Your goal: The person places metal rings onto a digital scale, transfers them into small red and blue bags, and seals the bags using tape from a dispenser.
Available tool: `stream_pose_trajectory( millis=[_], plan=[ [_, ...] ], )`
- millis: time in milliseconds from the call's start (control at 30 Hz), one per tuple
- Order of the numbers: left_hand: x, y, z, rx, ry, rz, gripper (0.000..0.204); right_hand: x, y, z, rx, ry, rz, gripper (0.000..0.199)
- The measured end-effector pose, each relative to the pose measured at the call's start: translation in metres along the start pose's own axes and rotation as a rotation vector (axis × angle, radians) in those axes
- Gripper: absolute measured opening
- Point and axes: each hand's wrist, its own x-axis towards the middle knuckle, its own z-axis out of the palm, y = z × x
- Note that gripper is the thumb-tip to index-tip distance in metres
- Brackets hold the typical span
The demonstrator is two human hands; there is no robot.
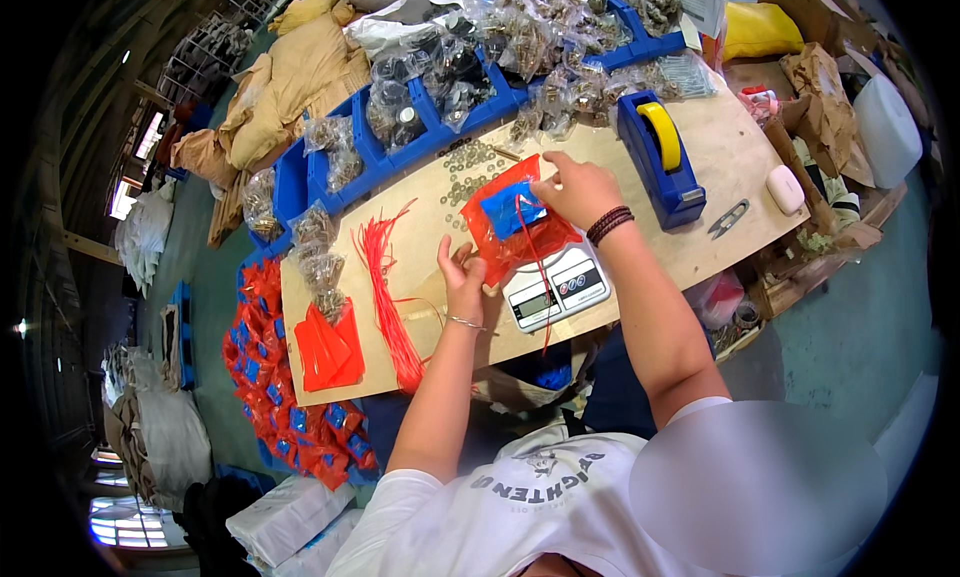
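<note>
The left hand [462,277] is pinching the red bag [515,229] on the scale [558,289], right hand [577,189] fingers curled on its top; unfilled bags [328,347] are lying left, a filled heap [300,417] beyond.

A single head-worn fisheye camera looks steeply down from above the person's chest onto a wooden worktable [700,157], fairly close. The forearms enter from the lower edge; straight table edges bow toward the dark circular rim.
</note>
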Motion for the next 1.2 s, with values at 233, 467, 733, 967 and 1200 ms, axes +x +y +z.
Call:
stream_pose_trajectory(
  millis=[233, 467, 733, 967, 1200],
  plan=[
    [-0.01, -0.001, -0.024, -0.256, -0.025, -0.211, 0.027, 0.005, 0.004, 0.008, 0.122, 0.048, -0.017, 0.04],
    [-0.008, -0.009, -0.029, -0.254, -0.097, -0.194, 0.023, 0.007, 0.009, 0.007, 0.21, 0.088, -0.026, 0.036],
    [-0.006, 0.004, -0.021, -0.273, -0.123, -0.301, 0.025, 0.007, 0.007, 0.007, 0.063, 0.02, 0.054, 0.035],
    [0.005, 0.008, -0.021, -0.246, -0.229, -0.422, 0.037, -0.001, -0.015, 0.029, -0.054, -0.008, -0.044, 0.026],
    [0.002, 0.005, -0.03, -0.104, -0.375, -0.287, 0.051, -0.012, -0.036, 0.04, -0.022, -0.135, -0.149, 0.034]
  ],
)
